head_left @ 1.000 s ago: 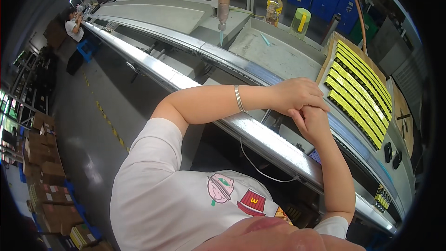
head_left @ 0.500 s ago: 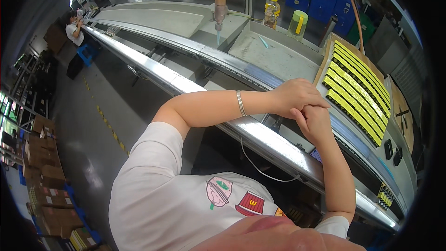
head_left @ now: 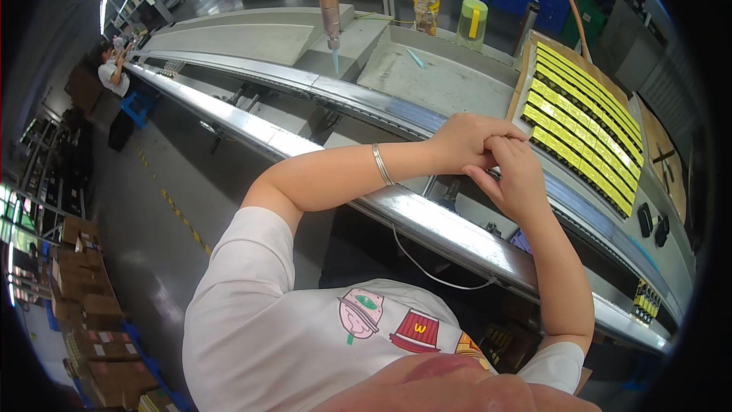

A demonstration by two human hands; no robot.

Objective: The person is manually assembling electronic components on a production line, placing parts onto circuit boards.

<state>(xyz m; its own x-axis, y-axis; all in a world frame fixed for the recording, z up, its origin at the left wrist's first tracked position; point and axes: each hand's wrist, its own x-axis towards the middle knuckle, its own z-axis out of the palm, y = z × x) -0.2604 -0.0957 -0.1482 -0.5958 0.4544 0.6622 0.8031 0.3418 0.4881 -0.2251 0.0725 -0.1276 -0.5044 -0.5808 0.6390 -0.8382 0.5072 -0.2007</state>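
My left hand [head_left: 461,143], with silver bangles on its wrist, meets my right hand [head_left: 517,175] above the conveyor line [head_left: 389,111]. The fingers of both are bent and hooked together, and no object shows between them. My right thumb sticks out toward the left. Just beyond my right hand, rows of yellow-topped blocks with black sides [head_left: 583,122] lie on a brown board [head_left: 520,95]. To the far left of the hands hangs an orange-brown dispenser [head_left: 326,4] with a pale blue nozzle [head_left: 335,62].
A shallow grey tray [head_left: 442,88] holds a small blue tip [head_left: 415,58]. Behind it stand a yellow-capped bottle [head_left: 425,9] and a green-lidded cup [head_left: 472,24]. Black parts [head_left: 653,223] lie at the right. A bright metal rail [head_left: 427,217] runs before me. Another person [head_left: 114,72] sits far left.
The view has shifted slightly, so the bench appears further left and higher. My hands stay joined; the right fingers now hook more plainly into the left, and the right thumb has moved out from them.
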